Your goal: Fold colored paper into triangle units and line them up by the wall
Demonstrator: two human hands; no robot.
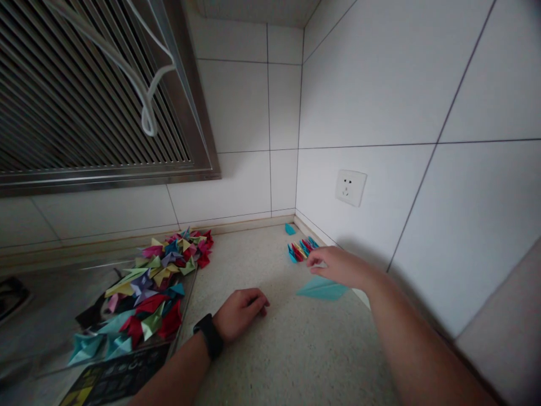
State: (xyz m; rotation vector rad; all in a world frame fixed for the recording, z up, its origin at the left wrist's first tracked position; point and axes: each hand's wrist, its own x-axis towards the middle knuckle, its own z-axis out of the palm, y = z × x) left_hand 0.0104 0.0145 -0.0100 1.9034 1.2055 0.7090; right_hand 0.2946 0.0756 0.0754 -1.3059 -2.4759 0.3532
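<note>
My right hand hovers over the right side of the counter, thumb and fingers curved and a little apart, nothing visible between them. Its fingertips are close to a tight row of small folded paper pieces in blue, red and yellow. Beneath this hand lies a larger teal folded paper sheet, partly covered by it. One small teal folded piece sits alone near the corner. My left hand, with a black watch on its wrist, rests on the counter with its fingers curled in and no object showing.
A heap of colourful folded paper shapes covers part of the dark stovetop at left. White tiled walls meet behind the counter, with a socket on the right one. A white cable hangs before the metal vent.
</note>
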